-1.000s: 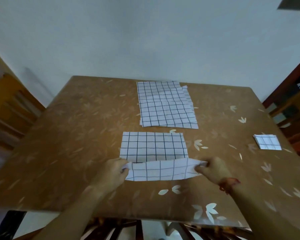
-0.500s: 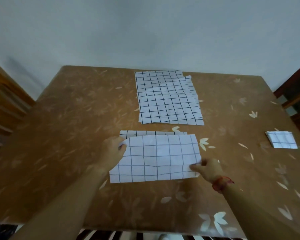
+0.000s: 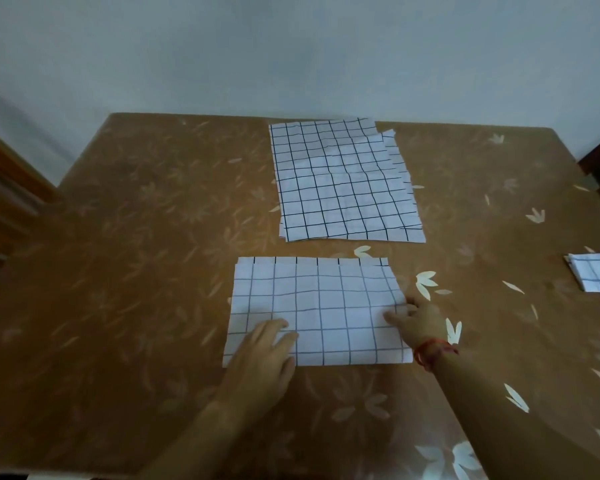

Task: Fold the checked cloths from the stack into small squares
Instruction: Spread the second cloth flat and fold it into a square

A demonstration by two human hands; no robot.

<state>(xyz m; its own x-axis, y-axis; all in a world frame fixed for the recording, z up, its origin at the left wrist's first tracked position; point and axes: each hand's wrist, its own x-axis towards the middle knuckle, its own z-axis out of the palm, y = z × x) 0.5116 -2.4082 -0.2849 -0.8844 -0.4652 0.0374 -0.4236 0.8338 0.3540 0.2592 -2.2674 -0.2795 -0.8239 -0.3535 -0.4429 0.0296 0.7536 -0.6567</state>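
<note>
The flap pinched up a second ago now lies flat over the checked cloth, halving it at mid-table, on the near side of the stack. The left hand and right hand press it down, fingers apparently spread, though blurred. The first fold looks done.

narrow gap between cloth and stack
</note>
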